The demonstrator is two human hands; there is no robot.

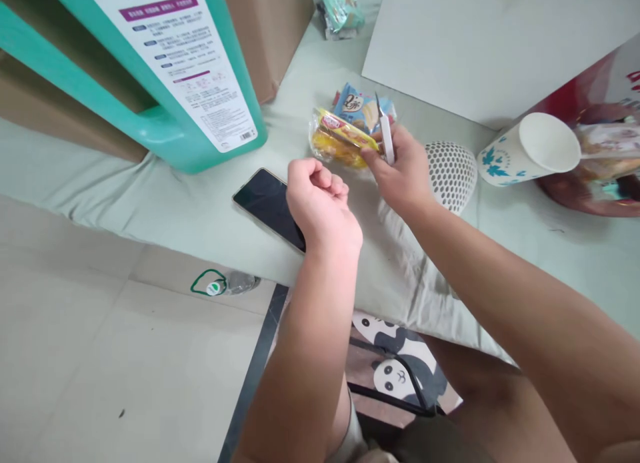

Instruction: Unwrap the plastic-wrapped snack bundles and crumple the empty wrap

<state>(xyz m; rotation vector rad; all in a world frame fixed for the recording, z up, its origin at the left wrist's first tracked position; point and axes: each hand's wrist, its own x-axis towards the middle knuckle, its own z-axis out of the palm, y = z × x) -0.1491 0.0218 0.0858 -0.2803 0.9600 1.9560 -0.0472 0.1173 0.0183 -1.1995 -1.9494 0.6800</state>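
My left hand (323, 203) is turned palm up with its fingers curled in, and nothing shows in it. It lies over one end of a dark phone (267, 206) on the pale green cloth. My right hand (405, 169) grips a small white-handled tool (387, 137) with a thin pointed metal tip, pointing up. The thumb of that hand touches a yellow snack packet (340, 139) in clear wrapping. Behind it lies a blue snack packet (360, 109). A white perforated object (451, 175) sits just right of my right hand, partly hidden by it.
A large teal jug (200, 143) and a cardboard box (270, 23) stand at the left. At the right are a paper cup (510, 157) and a reddish bowl (565, 199) with packets. A white board (475, 49) and a green packet (340, 9) lie farther back.
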